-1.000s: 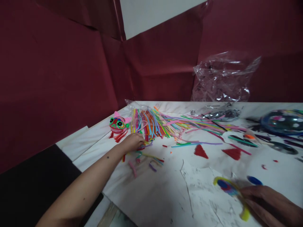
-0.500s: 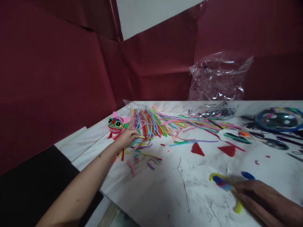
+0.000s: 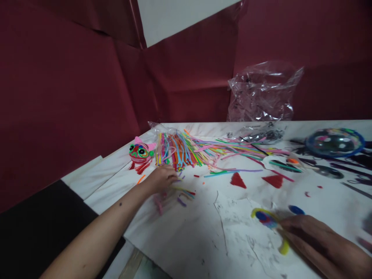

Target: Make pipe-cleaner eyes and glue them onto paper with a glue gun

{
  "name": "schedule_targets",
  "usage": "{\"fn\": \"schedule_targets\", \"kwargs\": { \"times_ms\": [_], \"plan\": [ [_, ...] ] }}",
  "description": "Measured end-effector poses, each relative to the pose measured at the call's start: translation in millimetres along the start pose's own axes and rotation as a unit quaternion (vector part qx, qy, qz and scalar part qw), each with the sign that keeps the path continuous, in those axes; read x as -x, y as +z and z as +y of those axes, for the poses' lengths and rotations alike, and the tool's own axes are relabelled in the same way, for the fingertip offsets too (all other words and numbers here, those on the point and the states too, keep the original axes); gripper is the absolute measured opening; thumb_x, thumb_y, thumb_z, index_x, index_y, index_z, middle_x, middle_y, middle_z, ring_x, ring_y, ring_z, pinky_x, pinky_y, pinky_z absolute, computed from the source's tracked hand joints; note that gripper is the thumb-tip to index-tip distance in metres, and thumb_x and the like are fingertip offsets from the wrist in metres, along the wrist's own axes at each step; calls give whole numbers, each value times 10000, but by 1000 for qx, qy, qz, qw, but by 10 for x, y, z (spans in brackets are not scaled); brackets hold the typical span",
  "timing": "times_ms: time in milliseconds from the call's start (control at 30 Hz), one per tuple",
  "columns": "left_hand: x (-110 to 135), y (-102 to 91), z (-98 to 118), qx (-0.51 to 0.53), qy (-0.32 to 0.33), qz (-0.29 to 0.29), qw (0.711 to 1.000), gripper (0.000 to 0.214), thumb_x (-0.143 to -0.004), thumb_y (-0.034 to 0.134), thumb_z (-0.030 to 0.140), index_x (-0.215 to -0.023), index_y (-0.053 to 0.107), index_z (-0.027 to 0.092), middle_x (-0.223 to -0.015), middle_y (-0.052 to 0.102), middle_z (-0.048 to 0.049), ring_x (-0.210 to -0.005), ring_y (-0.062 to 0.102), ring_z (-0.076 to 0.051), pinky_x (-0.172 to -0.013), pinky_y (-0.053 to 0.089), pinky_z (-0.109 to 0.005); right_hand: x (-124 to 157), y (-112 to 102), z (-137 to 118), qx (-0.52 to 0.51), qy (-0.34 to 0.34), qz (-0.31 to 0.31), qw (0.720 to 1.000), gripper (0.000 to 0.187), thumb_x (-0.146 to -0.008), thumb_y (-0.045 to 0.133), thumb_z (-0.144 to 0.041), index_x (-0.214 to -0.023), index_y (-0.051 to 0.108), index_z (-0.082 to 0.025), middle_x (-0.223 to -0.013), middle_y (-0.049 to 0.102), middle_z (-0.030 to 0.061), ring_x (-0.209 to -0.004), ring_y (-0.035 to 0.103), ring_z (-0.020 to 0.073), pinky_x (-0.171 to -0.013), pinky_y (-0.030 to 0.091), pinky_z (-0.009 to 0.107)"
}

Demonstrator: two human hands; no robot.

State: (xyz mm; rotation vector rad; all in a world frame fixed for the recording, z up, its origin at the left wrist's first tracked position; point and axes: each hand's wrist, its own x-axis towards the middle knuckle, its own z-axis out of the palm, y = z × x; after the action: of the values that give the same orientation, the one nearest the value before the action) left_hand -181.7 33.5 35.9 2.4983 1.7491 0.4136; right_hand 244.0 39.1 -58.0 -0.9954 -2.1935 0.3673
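My left hand (image 3: pixel 165 178) reaches over the short cut pieces of pipe cleaner (image 3: pixel 186 192) at the table's left. Its fingers are curled together, and whatever they may hold is hidden. At the lower right, my right hand (image 3: pixel 316 238) pinches a flat coiled pipe-cleaner piece (image 3: pixel 266 218) with a yellow curved edge, a blue oval and some red. That piece is held above a sheet of paper (image 3: pixel 235 228) with handwriting. A separate blue oval coil (image 3: pixel 296 209) shows just beyond my right fingers.
Bundles of colourful pipe cleaners (image 3: pixel 180 149) lie behind my left hand, beside a pink animal-face figure (image 3: pixel 140 152). Two red triangles (image 3: pixel 238 180) lie mid-table. A clear plastic bag (image 3: pixel 261 93) stands at the back, and a decorated transparent ball (image 3: pixel 334 142) sits at the right.
My left hand has moved slightly right and nearer, over the cut pieces; the yellowish strip at its fingertips no longer shows. My right hand keeps its coiled piece. The view has shifted slightly.
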Motion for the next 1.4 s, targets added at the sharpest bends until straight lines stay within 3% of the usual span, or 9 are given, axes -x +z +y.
{"fn": "schedule_targets", "kwargs": {
  "times_ms": [167,300,533,700,833,933,1167,1267,1400],
  "plan": [
    [81,113,112,-42,64,-27,997,150,-809,520,178,-683,600,188,-774,631,-30,-785,573,-172,-760,439,-270,-117,-130,-295,2,-33,-4,999,128,-855,559,-354,-936,634,-289,-897,705,71,-808,685,247,-670,592,374],
    [42,104,49,-63,47,58,995,276,-897,335,221,-731,552,177,-758,590,-70,-730,543,-209,-701,436,-333,-172,-192,-445,3,-17,-20,1000,134,-898,486,-279,-890,612,-237,-867,684,65,-809,660,216,-703,568,365],
    [-130,-76,194,-34,-23,235,971,250,-885,361,327,-878,581,209,-870,651,-60,-836,603,-223,-742,468,-329,-190,-222,-481,-34,-6,-1,999,162,-904,440,-243,-852,592,-223,-805,649,54,-751,631,196,-670,539,339],
    [-173,145,900,26,143,149,978,213,-924,400,235,-822,583,190,-732,611,-17,-671,585,-139,-611,442,-231,-178,-312,-571,-58,9,36,998,178,-916,412,-225,-838,572,-213,-758,618,42,-690,609,172,-604,511,291],
    [-137,484,1526,-29,305,78,949,254,-926,385,161,-713,519,186,-648,540,-4,-580,497,-136,-531,361,-256,-142,-387,-723,-108,-37,-1,993,111,-898,466,-198,-891,576,-209,-800,629,49,-740,610,168,-651,503,276],
    [-163,619,1795,-25,353,66,933,276,-904,391,127,-647,471,190,-610,502,-7,-542,447,-142,-484,319,-287,-112,-390,-822,-125,-57,-31,990,72,-872,514,-167,-858,572,-208,-769,630,43,-731,604,166,-653,492,266],
    [-300,642,1874,53,315,119,940,210,-940,396,214,-786,537,190,-632,560,-13,-564,520,-146,-495,393,-279,-80,-376,-756,-85,-51,-43,994,144,-883,462,-146,-795,564,-199,-744,624,51,-692,596,161,-610,473,254],
    [-276,645,1868,74,277,123,950,112,-926,439,251,-917,527,182,-744,603,-44,-651,565,-169,-560,456,-289,-134,-446,-623,-34,34,6,999,179,-885,432,-188,-774,572,-199,-711,624,45,-659,588,170,-583,461,270],
    [-191,701,1910,44,320,35,946,98,-885,471,191,-794,506,203,-722,585,-44,-673,550,-188,-597,473,-317,-225,-535,-478,-42,168,38,984,152,-877,444,-244,-771,548,-213,-679,613,0,-600,561,149,-529,424,250]
  ]
}}
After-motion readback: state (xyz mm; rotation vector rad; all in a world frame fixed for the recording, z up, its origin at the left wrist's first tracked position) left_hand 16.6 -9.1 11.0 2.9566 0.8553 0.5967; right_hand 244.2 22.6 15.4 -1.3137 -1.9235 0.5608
